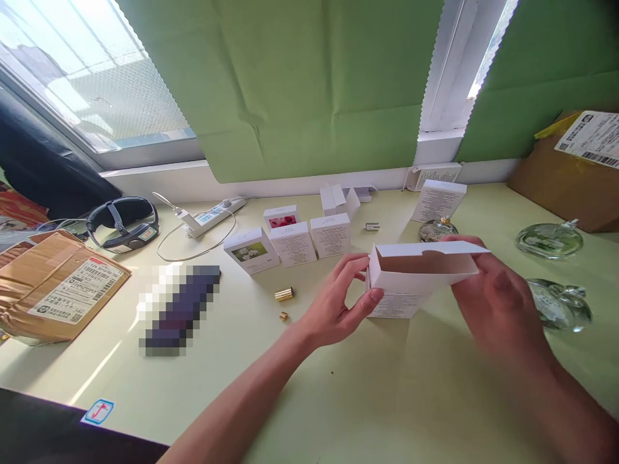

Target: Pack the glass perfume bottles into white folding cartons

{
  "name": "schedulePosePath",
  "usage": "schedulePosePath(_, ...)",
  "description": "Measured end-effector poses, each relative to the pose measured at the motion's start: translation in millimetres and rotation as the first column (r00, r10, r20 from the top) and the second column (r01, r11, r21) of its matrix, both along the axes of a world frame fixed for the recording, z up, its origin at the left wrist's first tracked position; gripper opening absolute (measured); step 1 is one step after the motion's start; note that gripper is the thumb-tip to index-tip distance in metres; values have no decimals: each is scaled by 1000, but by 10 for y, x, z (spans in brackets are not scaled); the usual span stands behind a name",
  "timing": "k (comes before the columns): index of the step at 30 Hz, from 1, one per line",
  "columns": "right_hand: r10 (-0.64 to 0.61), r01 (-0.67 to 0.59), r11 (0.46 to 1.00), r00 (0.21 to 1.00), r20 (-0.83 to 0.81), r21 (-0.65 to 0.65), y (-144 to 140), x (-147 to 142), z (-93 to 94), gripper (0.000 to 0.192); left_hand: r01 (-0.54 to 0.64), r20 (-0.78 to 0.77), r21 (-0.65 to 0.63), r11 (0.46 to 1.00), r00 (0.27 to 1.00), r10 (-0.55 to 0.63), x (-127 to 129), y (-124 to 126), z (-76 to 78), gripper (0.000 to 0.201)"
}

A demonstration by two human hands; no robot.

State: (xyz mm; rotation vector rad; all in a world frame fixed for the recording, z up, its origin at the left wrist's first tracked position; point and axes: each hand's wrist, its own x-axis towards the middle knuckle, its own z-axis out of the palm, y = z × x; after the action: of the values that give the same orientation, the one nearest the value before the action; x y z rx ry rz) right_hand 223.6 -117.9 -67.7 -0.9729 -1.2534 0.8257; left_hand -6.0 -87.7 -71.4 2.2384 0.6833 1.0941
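An open white carton (411, 287) is tilted up before me, its open top facing me and its inside partly visible. My left hand (341, 299) grips its left side, thumb on the near face and fingers behind. At the right end, my right hand (498, 293) holds the edge by the open flap, with some fingers hidden behind the carton. Two clear glass bottles, one farther back (550, 240) and one nearer (558, 306), lie right of my right hand. Behind the carton is another glass bottle (438, 230) with a gold neck. A gold cap (284, 294) and a small gold ring-like piece (284, 316) lie left.
Several white boxes, including one with a flower picture (251, 250), stand on the table (203, 399). A silver cap (372, 227) lies behind. Leftward are a blurred dark object (184, 309), a power strip (215, 216), a headset (123, 225) and a brown parcel (62, 290). A cardboard box (565, 174) stands back right.
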Motion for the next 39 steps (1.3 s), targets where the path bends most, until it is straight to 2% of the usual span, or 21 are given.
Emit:
schedulePosePath(2,65,-64,998,993,-99,19,-13,-3,14,43,10,-12,-3,1000,1000,-10,-4,6,-1,36)
schedulePosePath(4,59,-50,997,988,-142,63,-38,-20,51,41,24,-22,-3,1000,999,-24,-8,9,-2,34)
schedulePosePath(9,17,-5,989,997,-81,150,-111,-69,145,35,25,-36,3,1000,999,-25,-6,-9,-15,28)
schedulePosePath(19,-6,8,998,999,-38,56,-98,-23,132,19,10,-10,-32,999,1000,-11,16,-25,-45,37)
schedulePosePath(26,-10,8,1000,998,-61,-24,-82,7,130,18,19,6,-54,998,1000,-18,19,-14,-76,39)
schedulePosePath(39,-98,98,995,995,0,-30,-34,16,120,14,43,32,-59,997,999,-41,33,10,-101,43)
